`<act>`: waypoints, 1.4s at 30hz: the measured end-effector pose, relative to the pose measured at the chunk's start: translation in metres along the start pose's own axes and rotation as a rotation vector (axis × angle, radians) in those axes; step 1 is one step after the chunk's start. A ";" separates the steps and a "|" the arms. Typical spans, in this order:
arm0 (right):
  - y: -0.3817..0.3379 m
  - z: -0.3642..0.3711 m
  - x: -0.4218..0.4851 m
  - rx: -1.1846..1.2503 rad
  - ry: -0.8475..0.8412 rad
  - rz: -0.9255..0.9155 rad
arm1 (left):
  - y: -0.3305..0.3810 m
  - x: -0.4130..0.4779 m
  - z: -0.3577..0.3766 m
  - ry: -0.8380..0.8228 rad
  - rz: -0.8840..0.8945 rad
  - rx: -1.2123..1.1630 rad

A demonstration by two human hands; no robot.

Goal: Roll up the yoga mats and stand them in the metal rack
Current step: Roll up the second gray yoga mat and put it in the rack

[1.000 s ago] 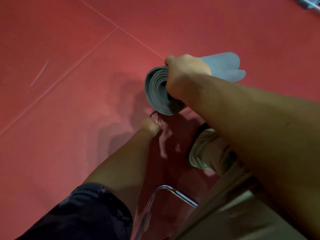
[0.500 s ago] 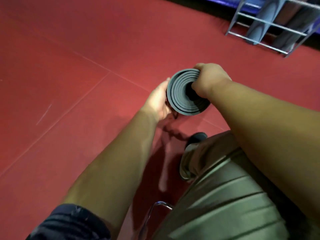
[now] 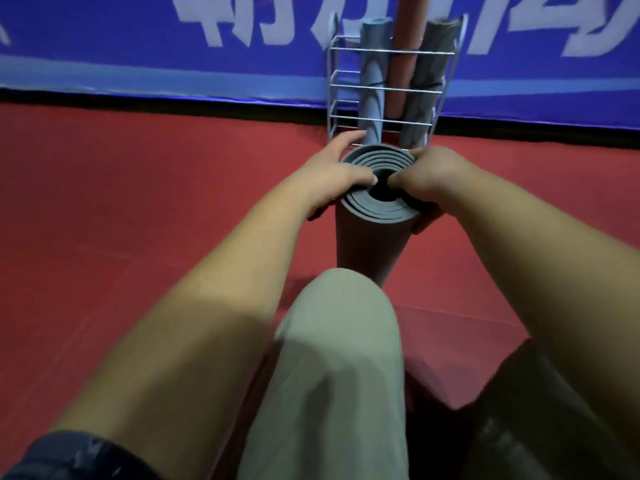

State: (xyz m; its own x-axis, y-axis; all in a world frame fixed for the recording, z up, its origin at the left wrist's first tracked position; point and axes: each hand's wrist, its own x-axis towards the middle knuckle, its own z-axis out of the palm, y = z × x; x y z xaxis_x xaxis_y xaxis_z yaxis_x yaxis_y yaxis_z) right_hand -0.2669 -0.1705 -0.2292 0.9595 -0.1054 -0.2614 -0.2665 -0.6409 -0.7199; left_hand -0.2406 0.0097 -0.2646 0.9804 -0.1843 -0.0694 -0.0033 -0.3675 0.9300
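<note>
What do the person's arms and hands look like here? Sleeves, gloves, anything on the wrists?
Both forearms are bare. The left hand and right hand wear no gloves, and no watch, band or ring shows. A dark navy short sleeve appears at the left upper arm, blurred; any pattern cannot be made out. The right arm's sleeve is out of frame. No markings are visible on either arm.

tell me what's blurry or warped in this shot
Head view: dim light; white lettering on the blue banner is motion-smeared; the metal rack leans from wide-angle distortion; the near knee is soft, while the rolled grey mat is fairly sharp.
</note>
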 end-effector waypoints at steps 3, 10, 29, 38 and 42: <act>0.026 -0.033 -0.005 0.013 0.002 0.016 | 0.024 0.021 0.030 -0.173 0.071 0.117; 0.082 -0.079 -0.002 0.092 0.072 0.053 | 0.064 0.044 0.097 -0.234 0.217 0.565; 0.121 -0.073 -0.006 0.289 -0.056 0.414 | 0.025 0.100 0.149 0.132 0.019 0.575; 0.118 -0.056 0.016 0.323 0.218 0.241 | 0.028 0.097 0.151 0.075 0.009 0.488; 0.115 -0.050 0.025 0.250 0.225 0.240 | 0.027 0.096 0.149 0.039 0.012 0.448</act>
State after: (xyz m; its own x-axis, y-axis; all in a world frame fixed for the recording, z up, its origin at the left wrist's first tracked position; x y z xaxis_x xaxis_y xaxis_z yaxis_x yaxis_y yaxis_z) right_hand -0.2687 -0.2849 -0.2861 0.8564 -0.4103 -0.3135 -0.4722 -0.3765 -0.7971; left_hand -0.1758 -0.1533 -0.3000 0.9864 -0.1597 -0.0384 -0.0910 -0.7260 0.6817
